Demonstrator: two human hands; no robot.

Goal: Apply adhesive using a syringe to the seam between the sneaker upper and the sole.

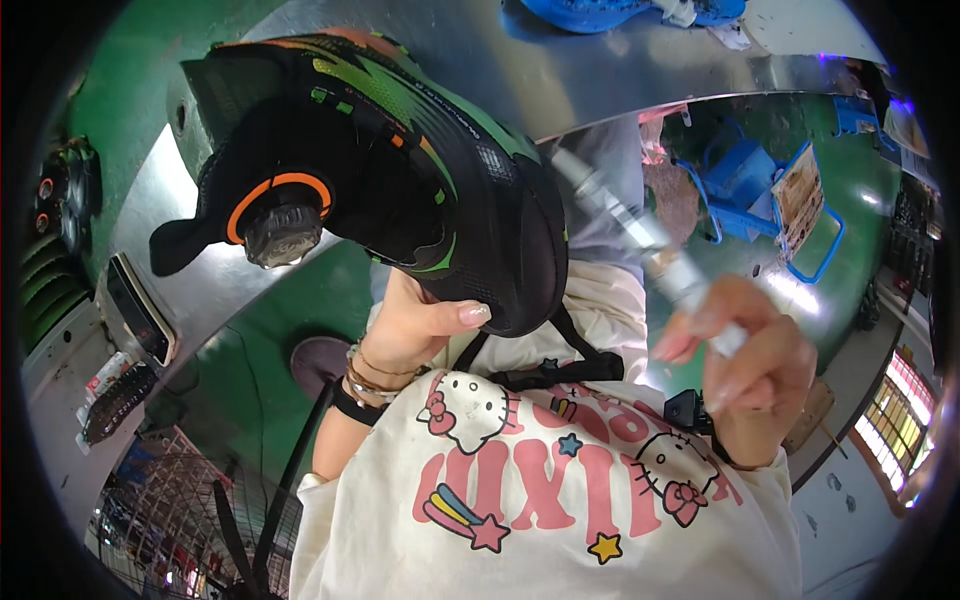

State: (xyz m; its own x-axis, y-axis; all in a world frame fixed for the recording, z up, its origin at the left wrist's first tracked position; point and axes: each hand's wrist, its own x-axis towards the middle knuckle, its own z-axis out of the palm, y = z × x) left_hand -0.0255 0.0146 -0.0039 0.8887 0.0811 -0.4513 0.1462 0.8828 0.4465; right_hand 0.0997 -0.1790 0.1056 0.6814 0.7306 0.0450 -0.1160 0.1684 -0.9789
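My left hand (410, 325) grips a black sports shoe (470, 190) near its toe, with the thumb on the upper and the other fingers hidden beneath. The shoe has green and orange patterning, and a round dark dial (283, 235) with an orange ring on it. It is raised over the edge of a metal worktable (470, 60). To the right of the shoe, my right hand (750, 365) is closed round a long slim white-and-silver tool (640, 235), like a pen. Motion blurs that hand and tool. The tool's far end points toward the shoe, apart from it.
A blue shoe (590, 12) lies at the far edge of the view. Blue chairs (745, 185) stand on the green floor to the right. On the left are a phone-like device (140, 310), a dark ridged object (120, 402) and more black shoes (65, 190).
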